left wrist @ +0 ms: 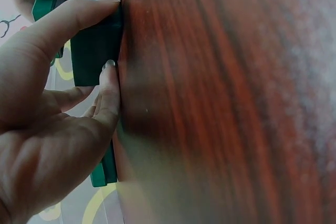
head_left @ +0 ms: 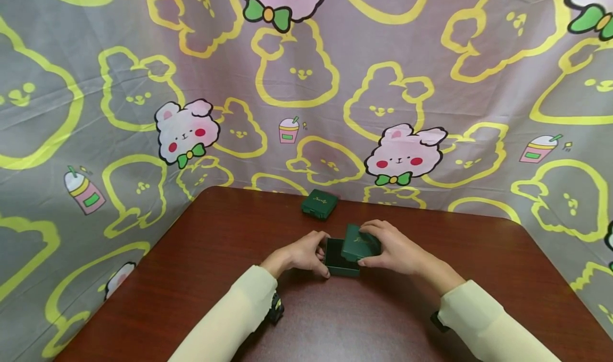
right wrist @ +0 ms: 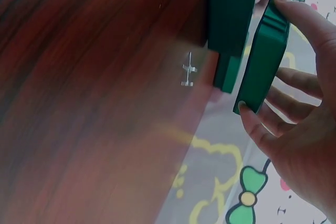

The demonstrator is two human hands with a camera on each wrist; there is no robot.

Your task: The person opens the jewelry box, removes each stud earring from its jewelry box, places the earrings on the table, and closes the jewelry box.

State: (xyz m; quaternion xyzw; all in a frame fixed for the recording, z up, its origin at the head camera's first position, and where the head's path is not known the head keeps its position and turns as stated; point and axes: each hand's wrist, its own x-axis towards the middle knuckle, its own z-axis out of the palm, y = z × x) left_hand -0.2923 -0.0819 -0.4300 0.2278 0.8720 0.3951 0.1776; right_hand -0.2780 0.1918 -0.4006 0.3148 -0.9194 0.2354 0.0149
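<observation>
A dark green square box base [head_left: 344,271] with a black inside sits on the table. My left hand [head_left: 306,253] grips its left side, with the thumb at the near corner and the fingers farther back. Held between the thumb and fingers of my right hand [head_left: 395,247] is the matching green lid [head_left: 356,242], which has gold lettering on top. It hangs tilted over the right part of the base, off it, so part of the black interior is covered from sight. In the right wrist view a gap separates the lid [right wrist: 262,56] from the base [right wrist: 231,14].
Farther back on the reddish-brown wooden table [head_left: 230,234] stands another green box [head_left: 320,203], closed, with gold lettering. A patterned cloth [head_left: 306,159] hangs behind the table. The right wrist view shows a small pale shape [right wrist: 189,69] whose kind I cannot tell.
</observation>
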